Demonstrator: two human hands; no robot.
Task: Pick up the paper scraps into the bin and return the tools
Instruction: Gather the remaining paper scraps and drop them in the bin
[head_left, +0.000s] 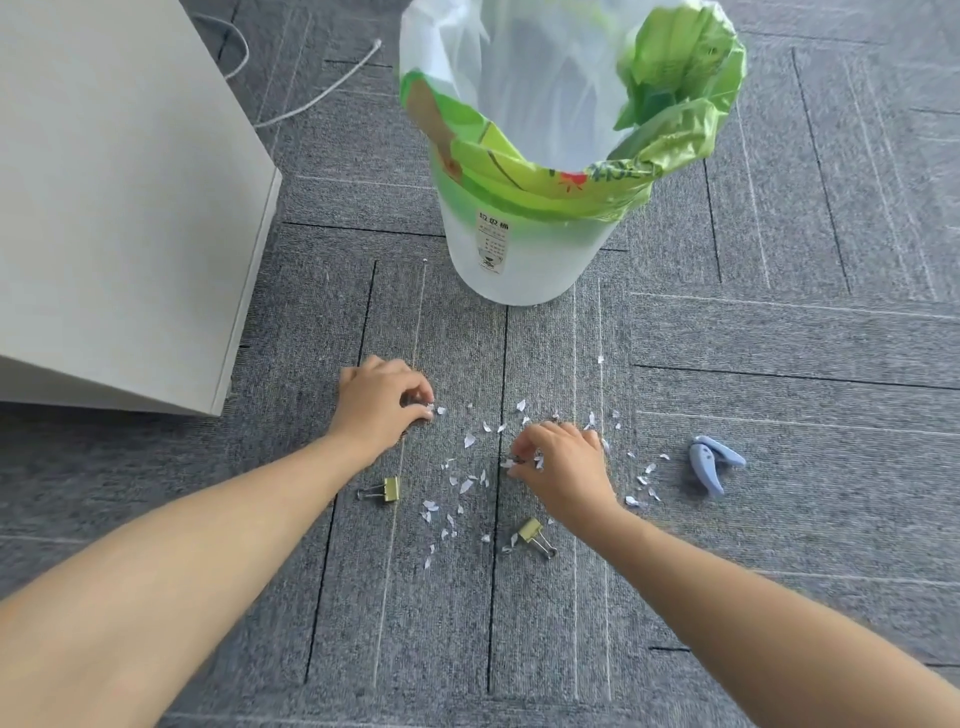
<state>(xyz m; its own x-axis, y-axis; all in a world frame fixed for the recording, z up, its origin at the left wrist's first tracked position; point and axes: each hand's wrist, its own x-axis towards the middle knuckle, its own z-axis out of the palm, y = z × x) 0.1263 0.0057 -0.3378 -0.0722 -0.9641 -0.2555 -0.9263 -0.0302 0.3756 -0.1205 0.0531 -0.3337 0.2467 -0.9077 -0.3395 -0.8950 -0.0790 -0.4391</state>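
Several small white paper scraps (466, 486) lie scattered on the grey carpet in front of a white bin (524, 254) lined with a green and white bag. My left hand (382, 400) rests on the carpet at the left edge of the scraps, fingertips pinched on a scrap. My right hand (558, 460) is down in the middle of the scraps, fingers pinched on some. Two gold binder clips lie near: one (387, 489) below my left hand, one (535, 535) below my right hand. A light blue hole punch (711, 460) lies to the right.
A white cabinet (119, 208) stands at the left, close to my left hand. A white cord (317, 93) runs along the carpet behind it. The bin stands just beyond the scraps.
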